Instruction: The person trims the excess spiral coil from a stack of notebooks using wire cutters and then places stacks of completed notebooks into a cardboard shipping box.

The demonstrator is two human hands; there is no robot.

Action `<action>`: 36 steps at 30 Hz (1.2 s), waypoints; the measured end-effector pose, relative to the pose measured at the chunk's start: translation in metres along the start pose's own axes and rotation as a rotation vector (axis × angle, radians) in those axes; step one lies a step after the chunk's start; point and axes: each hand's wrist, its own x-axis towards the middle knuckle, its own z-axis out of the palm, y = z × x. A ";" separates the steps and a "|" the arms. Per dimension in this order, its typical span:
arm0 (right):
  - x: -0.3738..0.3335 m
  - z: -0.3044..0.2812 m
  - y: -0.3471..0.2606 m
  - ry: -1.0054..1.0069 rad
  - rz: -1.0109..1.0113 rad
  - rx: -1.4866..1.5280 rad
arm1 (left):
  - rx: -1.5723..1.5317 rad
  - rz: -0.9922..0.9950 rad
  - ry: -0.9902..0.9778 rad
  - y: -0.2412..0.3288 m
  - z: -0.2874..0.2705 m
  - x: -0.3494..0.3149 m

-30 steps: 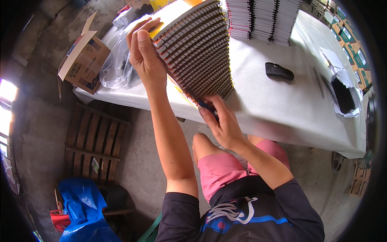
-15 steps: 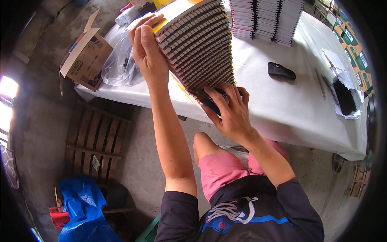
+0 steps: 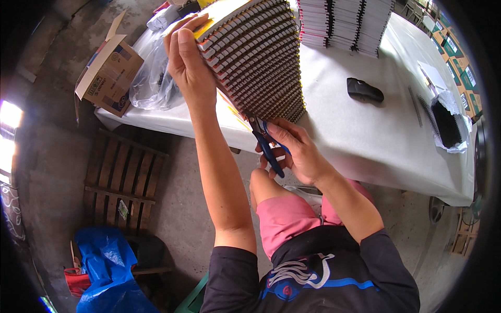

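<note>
A tall stack of spiral-bound notebooks stands at the table's near edge, its dark coils facing me in rows. My left hand grips the stack's upper left side, thumb on the near face and fingers over the yellow top cover. Low on the stack, my right hand holds blue-handled pliers with the handles spread apart. The jaws reach the coil ends at the bottom left corner; their tips are hard to make out against the coils.
More bound notebooks stand behind on the white-covered table. A black computer mouse, loose coils and an opened wrapper of dark coils lie rightward. Leftward are a plastic bag, a carton and a wooden pallet.
My right hand has drawn slightly down and toward me, and the pliers' handles have spread, showing more of the tool. My left hand keeps its grip, shifting slightly left.
</note>
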 end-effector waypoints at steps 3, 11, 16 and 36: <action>0.004 -0.011 0.014 0.200 -0.506 -0.708 | -0.015 -0.014 0.007 0.000 0.001 0.001; 0.005 -0.019 0.022 0.435 -0.951 -1.393 | 0.004 0.005 0.001 -0.003 -0.001 0.001; 0.008 -0.017 0.025 0.427 -0.924 -1.377 | -0.010 -0.012 0.007 -0.002 0.000 0.001; -0.002 -0.007 0.009 0.114 -0.375 -0.511 | 0.042 0.032 0.006 0.000 0.000 0.000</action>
